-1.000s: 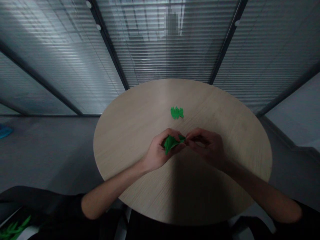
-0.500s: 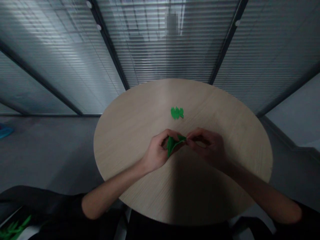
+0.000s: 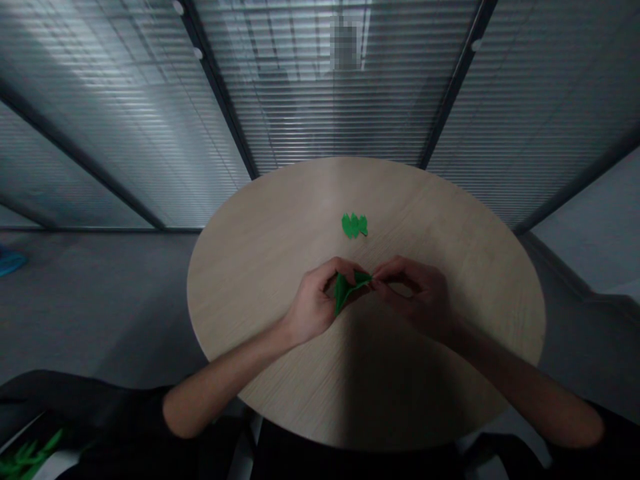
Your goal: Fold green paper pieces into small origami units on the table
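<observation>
Between my hands, above the middle of the round table, is a piece of folded green paper (image 3: 343, 291) with creased, pointed flaps. My left hand (image 3: 319, 297) is closed around its left side, thumb over the top edge and fingers partly hidden beneath. At the right-hand tip of the paper, my right hand (image 3: 415, 287) pinches with thumb and index finger. Just beyond the hands, several small green leaf-shaped pieces (image 3: 355, 225) lie side by side on the tabletop, touching or joined; I cannot tell which.
The round wooden table (image 3: 250, 253) stands close to a glass partition with blinds (image 3: 300, 120). At the lower left, green strips (image 3: 33, 457) show beside something white. A blue item (image 3: 11, 261) lies on the floor at the far left.
The flaps of the folded green paper have shifted slightly between my fingers. Both hands stay nearly in place, and the small green pieces have not moved.
</observation>
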Demonstrator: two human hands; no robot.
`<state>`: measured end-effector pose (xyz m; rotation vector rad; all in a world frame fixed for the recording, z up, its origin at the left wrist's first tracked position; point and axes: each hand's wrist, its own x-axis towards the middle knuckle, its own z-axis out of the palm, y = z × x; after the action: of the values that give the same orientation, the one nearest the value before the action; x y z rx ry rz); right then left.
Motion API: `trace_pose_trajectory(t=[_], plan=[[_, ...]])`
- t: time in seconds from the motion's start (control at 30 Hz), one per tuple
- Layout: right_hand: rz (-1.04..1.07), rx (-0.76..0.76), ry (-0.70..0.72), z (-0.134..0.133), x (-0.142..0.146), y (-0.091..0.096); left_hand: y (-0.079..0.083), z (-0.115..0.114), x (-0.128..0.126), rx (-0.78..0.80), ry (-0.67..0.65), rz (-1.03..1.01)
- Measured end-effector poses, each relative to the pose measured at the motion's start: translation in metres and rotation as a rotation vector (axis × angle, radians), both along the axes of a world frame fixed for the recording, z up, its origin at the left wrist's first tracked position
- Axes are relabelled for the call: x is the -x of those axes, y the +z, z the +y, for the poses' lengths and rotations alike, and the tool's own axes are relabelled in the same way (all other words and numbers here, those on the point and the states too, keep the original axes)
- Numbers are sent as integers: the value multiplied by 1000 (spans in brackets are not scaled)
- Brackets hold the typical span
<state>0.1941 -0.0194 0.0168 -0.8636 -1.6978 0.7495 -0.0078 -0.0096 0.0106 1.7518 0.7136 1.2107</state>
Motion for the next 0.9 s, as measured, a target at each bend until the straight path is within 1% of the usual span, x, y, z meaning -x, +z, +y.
trace_pose_trajectory(t=[0.1,0.2,0.33,0.6,0.73,0.9], plan=[[1,11,-2,0,0,0,3,-1,-1,-10,10,20],[-5,21,4,0,1,0,3,-1,-2,-20,30,-10],[-8,74,-2,0,2,0,1,-1,-4,38,17,-90],[28,203,2,-1,2,-1,1,0,-7,119,11,-133],[42,200,-1,0,2,-1,2,0,-6,133,6,-125],[43,173,-1,1,2,-2,3,0,-6,110,8,-99]])
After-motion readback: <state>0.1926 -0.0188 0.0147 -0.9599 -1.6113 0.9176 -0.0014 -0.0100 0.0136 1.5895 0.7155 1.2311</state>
